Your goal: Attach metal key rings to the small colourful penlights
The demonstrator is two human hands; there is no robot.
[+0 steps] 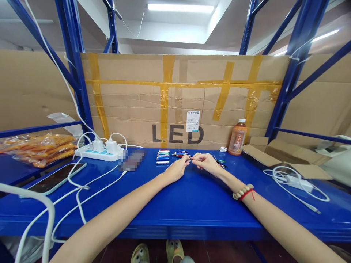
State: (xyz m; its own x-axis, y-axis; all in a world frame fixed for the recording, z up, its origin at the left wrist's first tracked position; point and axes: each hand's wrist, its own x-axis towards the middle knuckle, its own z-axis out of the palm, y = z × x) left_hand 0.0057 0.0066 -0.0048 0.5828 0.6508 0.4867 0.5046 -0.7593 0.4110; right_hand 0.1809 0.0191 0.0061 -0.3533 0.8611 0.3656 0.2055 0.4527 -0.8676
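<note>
My left hand and my right hand meet fingertip to fingertip over the middle of the blue table. Both are closed in a pinch around something small, with a silvery glint between them; its kind is too small to make out. Just left of my fingers lies a neat stack of short pen barrels in several colours. Behind my left hand rest several pens, partly covered by the fingers. More pens or pen parts, green and dark red among them, show beyond my right hand, which partly hides them.
A bottle of orange drink stands at the back right, near an open cardboard box and a coiled white cable. Leftward are a power strip, a phone, loose white cables and bagged orange items. Cardboard walls the back.
</note>
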